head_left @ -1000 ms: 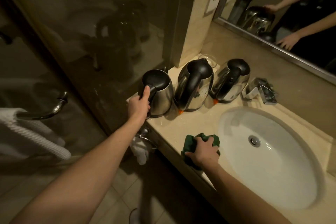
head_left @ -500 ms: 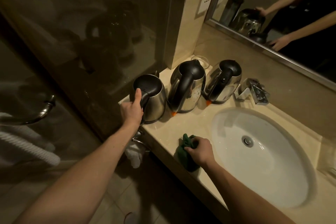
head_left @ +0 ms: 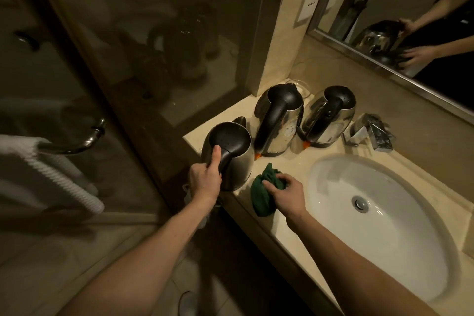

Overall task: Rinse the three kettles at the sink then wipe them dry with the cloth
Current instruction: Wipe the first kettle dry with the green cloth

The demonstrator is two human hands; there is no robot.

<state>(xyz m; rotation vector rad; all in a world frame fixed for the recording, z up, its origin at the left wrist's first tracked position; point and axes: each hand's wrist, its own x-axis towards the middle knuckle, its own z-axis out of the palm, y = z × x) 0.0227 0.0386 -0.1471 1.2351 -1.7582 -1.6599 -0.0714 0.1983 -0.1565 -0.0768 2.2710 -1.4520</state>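
Three steel kettles with black lids and handles stand in a row on the beige counter left of the sink. My left hand grips the black handle of the left kettle, thumb up along it, near the counter's corner. The middle kettle and the right kettle stand upright behind it. My right hand rests on a bunched green cloth lying on the counter between the left kettle and the sink, fingers closed over it.
A chrome faucet sits behind the white oval basin. A glass stands behind the middle kettle. A glass shower wall with a curved handle and a white towel fills the left. The mirror hangs above.
The left kettle has come forward toward the counter's front corner in my left hand. My right hand stays on the green cloth.
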